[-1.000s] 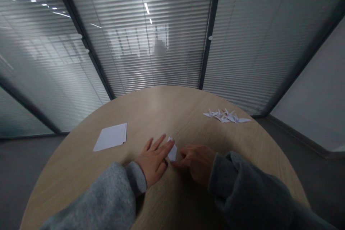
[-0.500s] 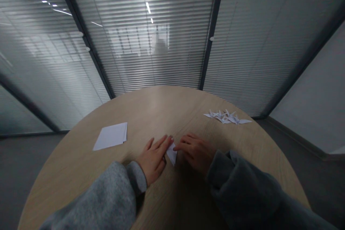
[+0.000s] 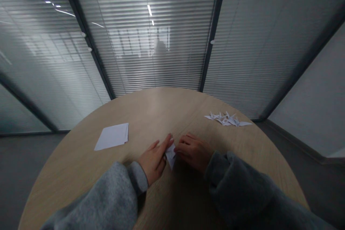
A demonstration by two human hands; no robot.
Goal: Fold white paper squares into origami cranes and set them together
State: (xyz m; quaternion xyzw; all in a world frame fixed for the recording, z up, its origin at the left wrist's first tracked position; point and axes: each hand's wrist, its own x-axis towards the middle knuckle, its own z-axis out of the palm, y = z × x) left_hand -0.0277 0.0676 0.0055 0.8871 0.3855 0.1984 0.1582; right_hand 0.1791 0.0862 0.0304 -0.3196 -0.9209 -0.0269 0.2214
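A small folded piece of white paper (image 3: 170,155) lies on the round wooden table (image 3: 151,115) between my two hands. My left hand (image 3: 154,159) has its fingers stretched out together, and their tips press on the paper's left edge. My right hand (image 3: 193,151) has curled fingers pinching the paper's right side. Both arms wear grey sleeves.
A stack of white square sheets (image 3: 112,136) lies on the table to the left. Several folded paper cranes (image 3: 226,119) sit in a cluster at the right rear. Glass walls with blinds (image 3: 161,36) stand behind the table.
My right hand moved up along the paper and its fingers now pinch it. My left fingers drew closer together on the paper, which looks more folded and narrower.
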